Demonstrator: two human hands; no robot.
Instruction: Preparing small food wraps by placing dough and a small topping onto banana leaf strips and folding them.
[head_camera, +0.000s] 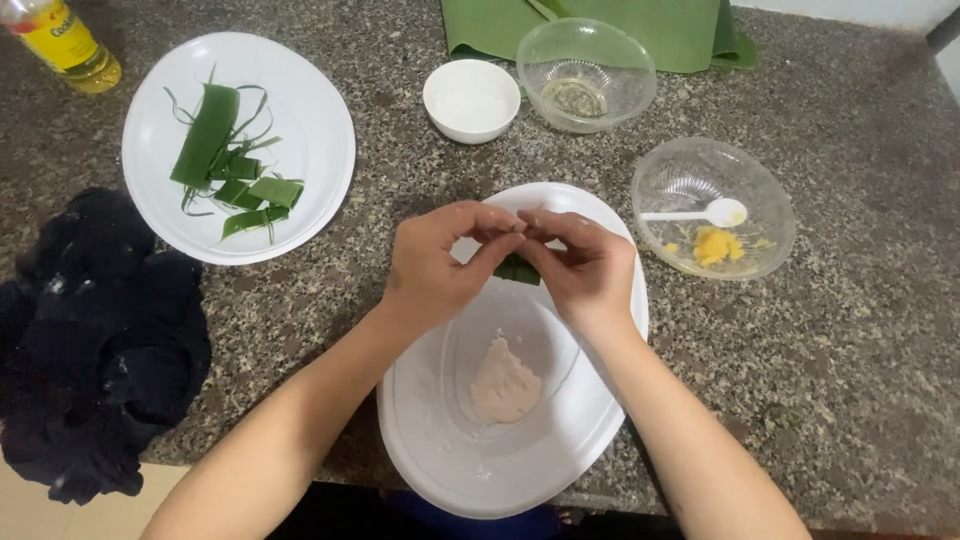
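Observation:
My left hand (435, 265) and my right hand (585, 268) meet fingertip to fingertip above a white oval plate (600, 400). Between them they pinch a small folded piece of green leaf (518, 269), mostly hidden by the fingers. A lump of pale pinkish dough (503, 383) lies in a shallow clear dish (560, 350) on that plate, just below my hands.
On the speckled granite counter (860, 380): a white plate (320, 130) with cut green leaf strips (225, 160), a small white bowl (471, 98), a clear bowl (586, 72), a clear bowl with yellow filling and a white spoon (713, 222), banana leaves (600, 25), an oil bottle (65, 45), a dark cloth (95, 340).

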